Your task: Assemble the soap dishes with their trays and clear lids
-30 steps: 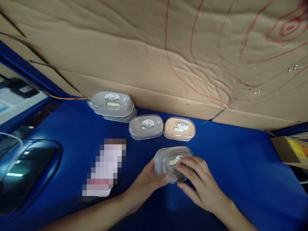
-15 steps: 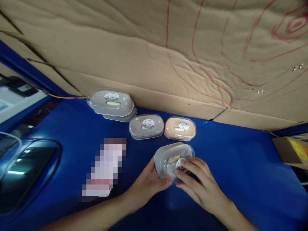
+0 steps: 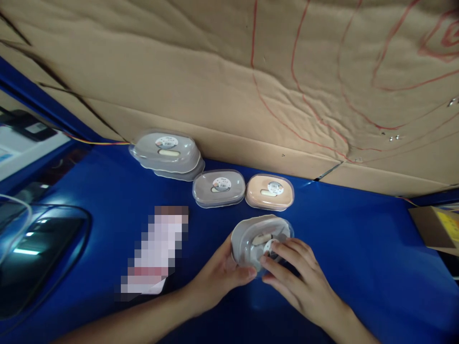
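A grey plastic lunch box (image 3: 247,234) with a clear lid is held tilted above the blue table. My left hand (image 3: 218,272) grips its left side, thumb over the near edge of the lid. The fingers of my right hand (image 3: 301,267) lie on the right part of the lid, over a round white label, and its thumb is at the near edge. Behind it on the table are another grey lunch box (image 3: 229,193) and a smaller orange lunch box (image 3: 260,198). Larger grey boxes (image 3: 147,148) are stacked farther back on the left.
Tall cardboard (image 3: 201,86) with red drawn lines stands along the back of the table (image 3: 351,248). A pixelated flat object (image 3: 158,248) lies left of my hands. At the far left are a dark glossy panel (image 3: 39,263) and cables. A cardboard box (image 3: 432,224) is at right.
The view has shifted slightly. Both hands keep nearly the same hold on the lunch box, which looks a little lower and farther right.
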The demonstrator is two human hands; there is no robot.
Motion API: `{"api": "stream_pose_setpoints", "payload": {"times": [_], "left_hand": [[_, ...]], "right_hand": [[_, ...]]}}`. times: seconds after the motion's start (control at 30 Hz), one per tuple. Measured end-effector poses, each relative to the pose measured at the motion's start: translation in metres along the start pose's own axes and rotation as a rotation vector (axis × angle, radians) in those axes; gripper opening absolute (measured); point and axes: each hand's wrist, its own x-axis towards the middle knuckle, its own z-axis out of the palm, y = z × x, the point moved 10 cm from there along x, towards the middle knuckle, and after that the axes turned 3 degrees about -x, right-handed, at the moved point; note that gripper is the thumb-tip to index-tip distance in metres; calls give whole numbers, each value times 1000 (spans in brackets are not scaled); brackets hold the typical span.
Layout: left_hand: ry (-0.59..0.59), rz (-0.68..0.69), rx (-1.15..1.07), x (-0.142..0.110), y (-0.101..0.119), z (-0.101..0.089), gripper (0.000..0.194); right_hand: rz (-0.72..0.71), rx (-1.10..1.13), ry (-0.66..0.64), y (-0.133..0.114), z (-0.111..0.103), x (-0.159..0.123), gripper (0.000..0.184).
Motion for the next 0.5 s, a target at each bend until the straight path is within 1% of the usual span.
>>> {"api": "stream_pose_setpoints", "payload": {"times": [0.27, 0.4, 0.5], "left_hand": [[29, 5, 2, 0, 1, 2, 54], [63, 16, 36, -1, 2, -2, 60], [102, -9, 54, -1, -3, -9, 62]], "right_hand": [[10, -21, 4, 0, 1, 1, 24], [11, -33, 7, -1, 4, 0, 26], [0, -30, -1, -3, 6, 0, 26]]}}
